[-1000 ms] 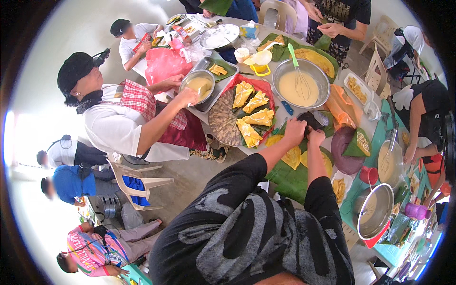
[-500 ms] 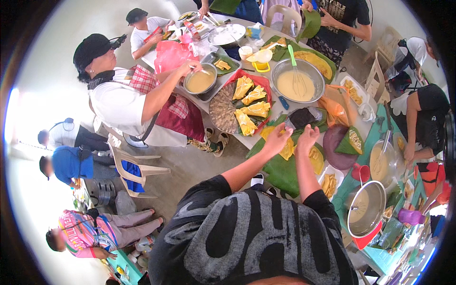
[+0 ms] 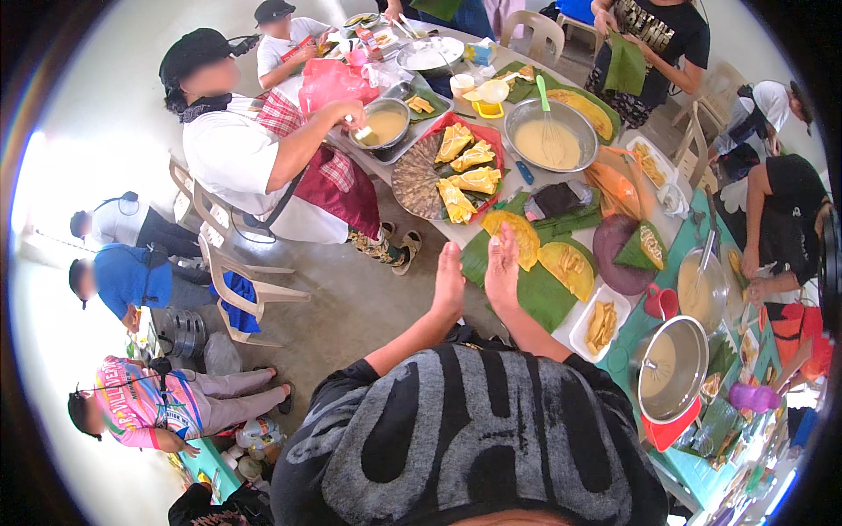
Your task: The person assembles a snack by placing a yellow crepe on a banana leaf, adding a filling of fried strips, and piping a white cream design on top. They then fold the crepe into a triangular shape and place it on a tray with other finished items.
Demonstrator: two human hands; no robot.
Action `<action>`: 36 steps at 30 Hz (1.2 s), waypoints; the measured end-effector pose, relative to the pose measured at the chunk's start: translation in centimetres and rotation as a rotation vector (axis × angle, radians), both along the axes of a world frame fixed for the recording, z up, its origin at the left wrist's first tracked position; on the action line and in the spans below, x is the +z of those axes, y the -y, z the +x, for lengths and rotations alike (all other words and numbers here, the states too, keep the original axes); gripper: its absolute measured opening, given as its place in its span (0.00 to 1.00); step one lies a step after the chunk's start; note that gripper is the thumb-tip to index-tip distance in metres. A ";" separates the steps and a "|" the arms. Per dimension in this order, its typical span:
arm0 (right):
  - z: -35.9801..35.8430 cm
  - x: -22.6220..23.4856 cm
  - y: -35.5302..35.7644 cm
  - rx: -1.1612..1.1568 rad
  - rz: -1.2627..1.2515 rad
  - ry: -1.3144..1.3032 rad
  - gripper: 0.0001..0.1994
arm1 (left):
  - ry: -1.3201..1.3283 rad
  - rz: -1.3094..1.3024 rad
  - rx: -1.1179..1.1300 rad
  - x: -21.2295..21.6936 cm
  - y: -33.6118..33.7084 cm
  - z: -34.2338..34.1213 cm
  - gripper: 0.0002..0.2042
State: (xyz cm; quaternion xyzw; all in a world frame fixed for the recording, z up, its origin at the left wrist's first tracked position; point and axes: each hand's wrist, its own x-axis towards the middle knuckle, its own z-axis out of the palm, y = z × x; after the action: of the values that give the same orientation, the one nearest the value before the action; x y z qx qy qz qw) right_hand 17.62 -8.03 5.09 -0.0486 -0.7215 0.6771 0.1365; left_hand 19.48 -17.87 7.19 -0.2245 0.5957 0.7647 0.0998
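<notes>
My left hand (image 3: 450, 279) and my right hand (image 3: 503, 267) are raised side by side, palms facing each other, fingers straight, holding nothing. They hover at the near edge of a green banana leaf (image 3: 535, 294) on the table. Two yellow crepe rounds (image 3: 567, 267) lie on that leaf, just beyond my right hand. Farther off, a round tray (image 3: 419, 180) carries several folded yellow crepes (image 3: 472, 171).
A steel bowl of yellow batter with a green whisk (image 3: 554, 140) stands behind the tray. A steel pot with a lid (image 3: 671, 368) sits at the right. A seated person in white (image 3: 250, 153) stirs a small bowl (image 3: 386, 124). Plastic chairs (image 3: 237, 272) and other people surround the table.
Both hands have pulled back from the tray and leaf toward me and now stand upright, palms together-facing. The view has shifted, so the table sits farther right.
</notes>
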 end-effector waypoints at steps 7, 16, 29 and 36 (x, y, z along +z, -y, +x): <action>1.9 3.0 3.7 0.065 -0.006 -0.043 0.24 | -0.018 0.126 0.066 0.9 2.5 1.2 0.36; 3.3 3.2 10.3 -0.023 -0.213 0.034 0.24 | -0.277 -0.065 0.065 3.2 10.8 2.1 0.25; 3.4 2.4 7.7 -0.148 -0.484 0.143 0.23 | -0.363 -0.083 -0.087 1.6 12.3 -0.8 0.22; 1.6 2.7 1.1 -0.261 -0.574 0.139 0.23 | -0.580 -0.087 -0.274 2.4 6.4 -6.4 0.22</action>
State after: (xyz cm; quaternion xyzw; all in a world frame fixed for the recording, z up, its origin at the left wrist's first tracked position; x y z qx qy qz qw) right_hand 19.25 -9.11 7.78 -0.2231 -0.4966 0.8247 0.1532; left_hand 13.03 -24.26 9.58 0.0812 0.6562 0.7500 0.0183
